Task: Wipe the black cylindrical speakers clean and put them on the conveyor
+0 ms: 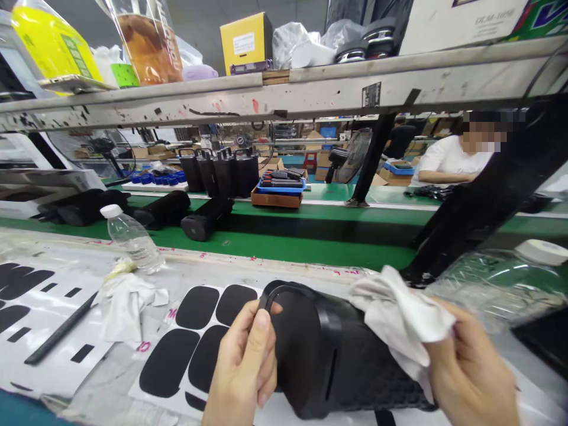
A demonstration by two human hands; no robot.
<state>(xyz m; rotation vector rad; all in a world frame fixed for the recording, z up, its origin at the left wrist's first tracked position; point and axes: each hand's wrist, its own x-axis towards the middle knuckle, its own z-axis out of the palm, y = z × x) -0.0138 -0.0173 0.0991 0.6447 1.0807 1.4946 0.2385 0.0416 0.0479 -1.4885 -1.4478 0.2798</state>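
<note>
A black portable speaker (346,361) with rounded corners, a dimpled side and a carry handle lies on its side at the lower middle. My left hand (248,361) is closed around the handle (267,296) at its left end, thumb on top. In my right hand (470,367) is a crumpled white cloth (394,313), which hangs against the speaker's upper far side. Part of the speaker is hidden behind the cloth and my right hand. Beneath and left of it lies a white sheet with black rounded stickers (170,362).
A water bottle (133,239) and another white cloth (128,307) are at left. A large clear bottle (501,284) stands at right beside a black post (483,189). Black speakers (206,219) rest on the green belt (288,234). An overhead shelf (310,89) spans above; a person (448,160) sits beyond.
</note>
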